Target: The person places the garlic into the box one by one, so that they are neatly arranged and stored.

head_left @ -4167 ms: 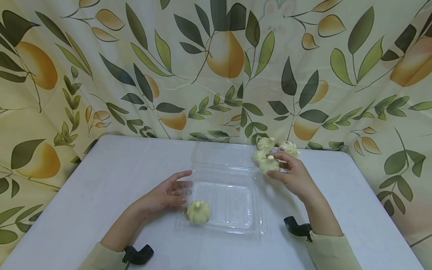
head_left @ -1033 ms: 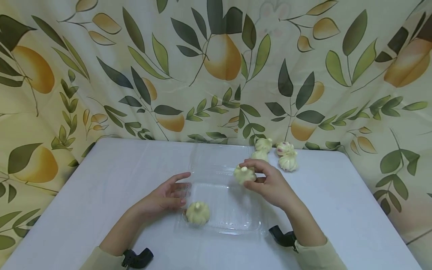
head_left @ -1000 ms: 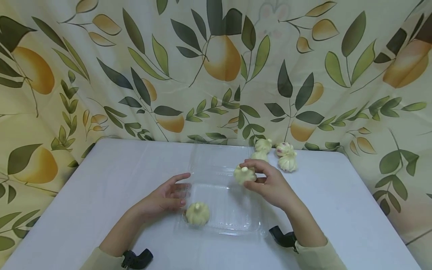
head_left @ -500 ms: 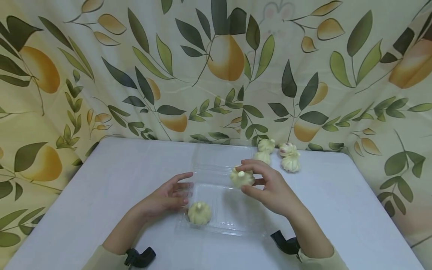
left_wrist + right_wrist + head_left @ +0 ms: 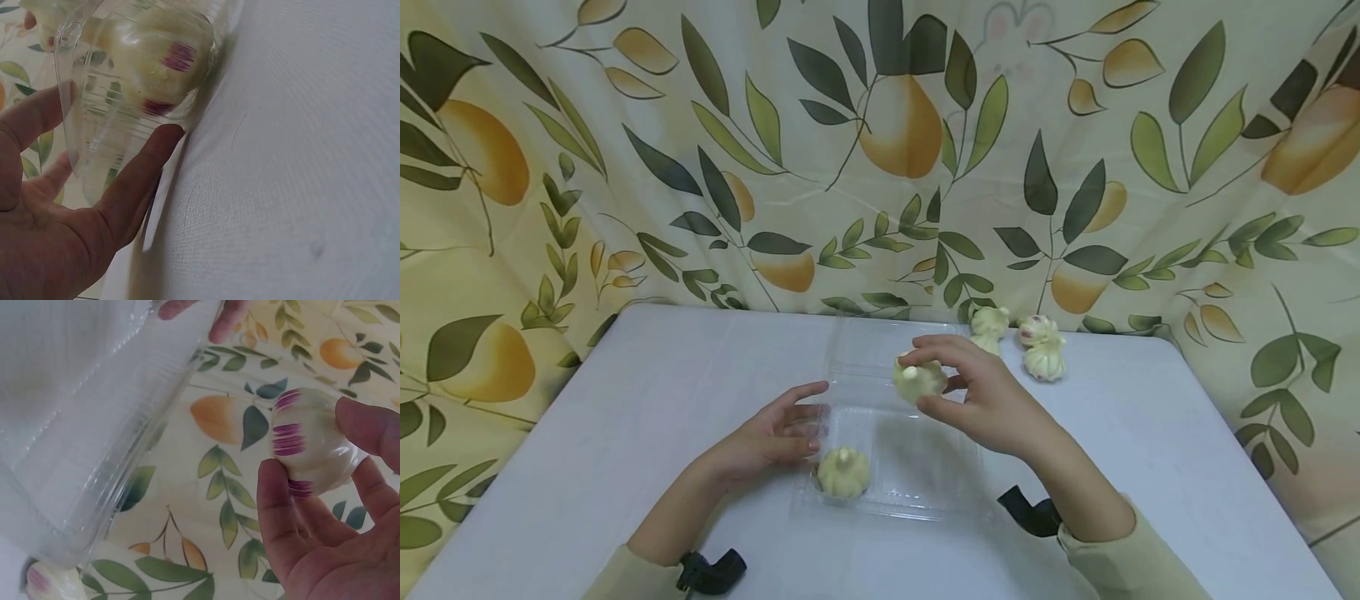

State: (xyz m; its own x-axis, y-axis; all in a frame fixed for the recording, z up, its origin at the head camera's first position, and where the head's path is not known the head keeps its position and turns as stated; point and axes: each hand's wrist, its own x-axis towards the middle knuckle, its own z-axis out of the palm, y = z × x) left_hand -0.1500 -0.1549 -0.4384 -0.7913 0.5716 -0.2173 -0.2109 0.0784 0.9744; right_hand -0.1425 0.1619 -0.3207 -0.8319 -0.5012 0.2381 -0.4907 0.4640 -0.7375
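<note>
In the head view my right hand [image 5: 988, 400] pinches a pale garlic bulb [image 5: 917, 382] between thumb and fingers, over the back part of a clear plastic container [image 5: 917, 515]. The right wrist view shows purple streaks on this held bulb [image 5: 312, 444]. Another garlic bulb [image 5: 843, 473] sits in the container's front left corner, stem up. My left hand [image 5: 767, 437] touches the container's left side with its fingers extended. The left wrist view shows its fingertips [image 5: 165, 137] at the clear wall, below the bulb [image 5: 156, 50] seen through the plastic.
The container's hinged lid [image 5: 891, 346] lies folded back toward the rear table edge. Several more garlic bulbs [image 5: 1044, 363] stand at the back right, some beside the lid. A leaf-and-fruit patterned curtain [image 5: 895, 242] hangs behind the white table [image 5: 700, 375].
My right hand has taken a garlic bulb from the back right group and carried it left over the container, a little higher in the last half second. The left hand has stayed put.
</note>
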